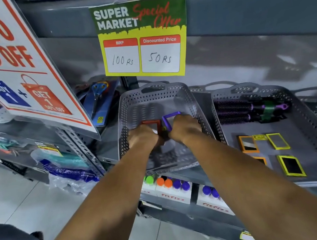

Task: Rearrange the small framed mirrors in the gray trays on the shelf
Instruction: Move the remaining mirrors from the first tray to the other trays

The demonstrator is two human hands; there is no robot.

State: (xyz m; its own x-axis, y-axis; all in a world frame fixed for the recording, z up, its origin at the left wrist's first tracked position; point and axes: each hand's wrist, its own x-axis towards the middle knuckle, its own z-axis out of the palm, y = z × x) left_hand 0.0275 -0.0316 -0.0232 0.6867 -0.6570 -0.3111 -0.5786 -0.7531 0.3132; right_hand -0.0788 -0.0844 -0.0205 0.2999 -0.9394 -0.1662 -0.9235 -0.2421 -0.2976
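Observation:
Both my hands are inside the left gray tray (130,105) on the shelf. My left hand (143,138) grips a red-framed mirror (151,123), and my right hand (185,127) grips a purple-framed mirror (168,118) held tilted up. The two mirrors stand close together between my hands. In the right gray tray (316,127) lie an orange-framed mirror (248,143), two yellow-framed mirrors (277,141) (291,165) and another orange one (260,160) partly hidden by my right forearm.
Purple hair brushes (235,112) lie at the back of the right tray. A price sign (142,38) hangs above the left tray, and a large discount sign (15,63) leans at the left. Bottles with coloured caps (169,183) stand on the shelf below.

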